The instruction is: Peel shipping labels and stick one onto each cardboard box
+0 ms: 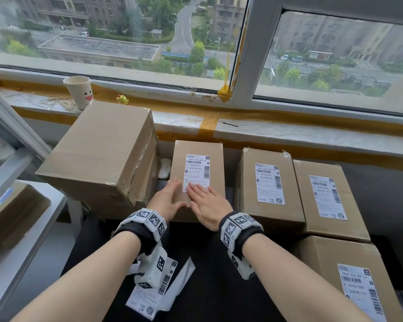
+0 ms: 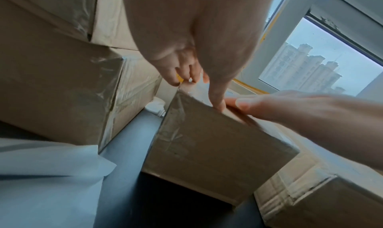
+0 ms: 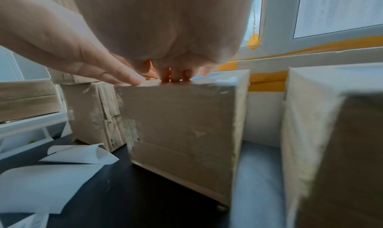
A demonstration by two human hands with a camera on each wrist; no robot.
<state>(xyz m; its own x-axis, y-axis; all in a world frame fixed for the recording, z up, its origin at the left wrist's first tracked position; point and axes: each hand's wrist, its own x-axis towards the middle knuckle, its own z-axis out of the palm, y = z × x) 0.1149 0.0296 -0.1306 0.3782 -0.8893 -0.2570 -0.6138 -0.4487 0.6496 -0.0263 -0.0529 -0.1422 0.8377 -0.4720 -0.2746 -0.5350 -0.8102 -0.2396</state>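
Both the left hand [image 1: 166, 201] and right hand [image 1: 208, 205] lie flat, fingers straight, pressing the white printed shipping label [image 1: 196, 173] onto the small brown cardboard box [image 1: 197, 149] beneath them, probably to seat its adhesive.

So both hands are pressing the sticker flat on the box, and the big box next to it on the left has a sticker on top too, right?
Not quite. Both hands, left hand and right hand, do press the label flat on the small box. But the big box on the left has no label on top; its top is bare cardboard, as the head view shows.
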